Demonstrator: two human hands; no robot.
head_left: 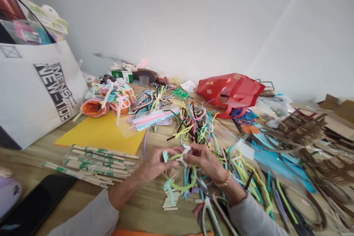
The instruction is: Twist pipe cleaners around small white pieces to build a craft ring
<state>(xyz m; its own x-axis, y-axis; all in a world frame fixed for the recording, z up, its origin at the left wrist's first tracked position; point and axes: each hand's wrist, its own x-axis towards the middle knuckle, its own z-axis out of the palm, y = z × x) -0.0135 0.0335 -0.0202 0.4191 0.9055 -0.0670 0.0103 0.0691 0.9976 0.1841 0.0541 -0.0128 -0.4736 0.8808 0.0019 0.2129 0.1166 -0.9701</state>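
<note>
A yellow-green pipe cleaner ring [188,186] hangs upright between my two hands, low in the middle of the head view. My left hand [155,165] is closed on the ring's upper left side, where a light blue piece [165,156] sticks out by the thumb. With fingertips pinched, my right hand [205,160] grips a white fuzzy pipe cleaner piece [186,149] at the top of the ring. Another light blue pipe cleaner piece [169,186] is looped on the ring's lower left and dangles. Scissors [208,206] lie beneath my right wrist.
Short cut sticks [170,202] lie below the ring. Wrapped chopsticks [94,164], yellow paper [96,134] and a black phone [38,202] are at left. Loose pipe cleaners [197,121] heap behind my hands. A red bag [232,88] and a large white bag [35,88] stand farther back.
</note>
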